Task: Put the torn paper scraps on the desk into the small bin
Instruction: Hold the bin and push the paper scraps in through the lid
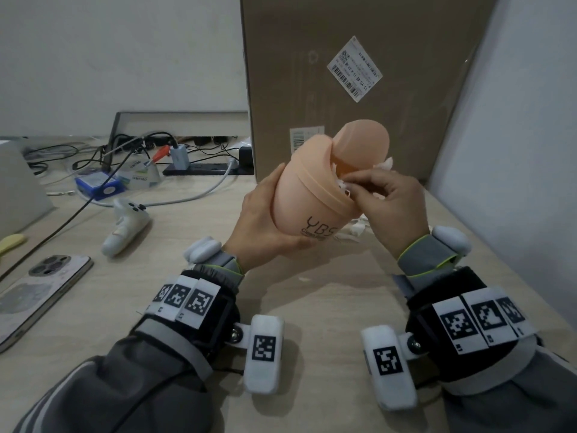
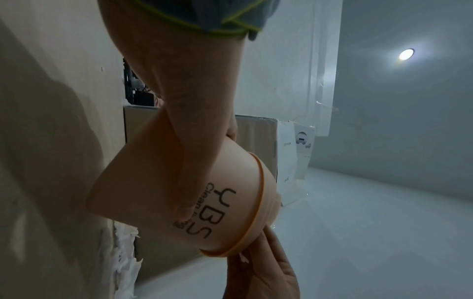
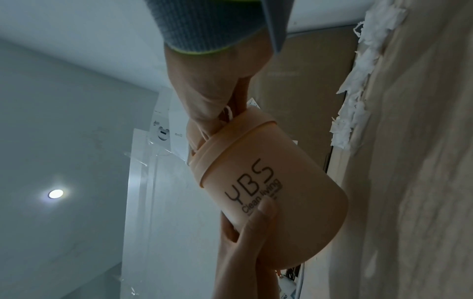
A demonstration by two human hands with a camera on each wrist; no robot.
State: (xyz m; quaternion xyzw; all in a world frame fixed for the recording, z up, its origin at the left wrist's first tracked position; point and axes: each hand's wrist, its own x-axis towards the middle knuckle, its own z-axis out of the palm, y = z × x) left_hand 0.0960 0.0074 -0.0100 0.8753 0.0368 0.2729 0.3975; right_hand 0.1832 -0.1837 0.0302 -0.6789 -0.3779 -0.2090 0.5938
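My left hand (image 1: pixel 265 217) grips the small peach bin (image 1: pixel 299 201) round its body and holds it tilted above the desk, its mouth towards the right. The bin's swing lid (image 1: pixel 363 142) is tipped up. At the bin's mouth my right hand (image 1: pixel 359 187) pinches white paper scraps (image 1: pixel 343 183) against the rim. More torn scraps (image 1: pixel 352 231) lie on the desk just below and behind the bin. The left wrist view shows the bin (image 2: pixel 158 192) with "YBS" printed on it and desk scraps (image 2: pixel 125 252). In the right wrist view the fingers (image 3: pixel 227 113) reach into the bin (image 3: pixel 276 192).
A tall cardboard box (image 1: pixel 343 89) stands right behind the bin, and a white wall (image 1: pixel 515 151) closes the right side. To the left lie a white controller (image 1: pixel 125 226), a phone (image 1: pixel 37 295) and a power strip with tangled cables (image 1: pixel 199 168).
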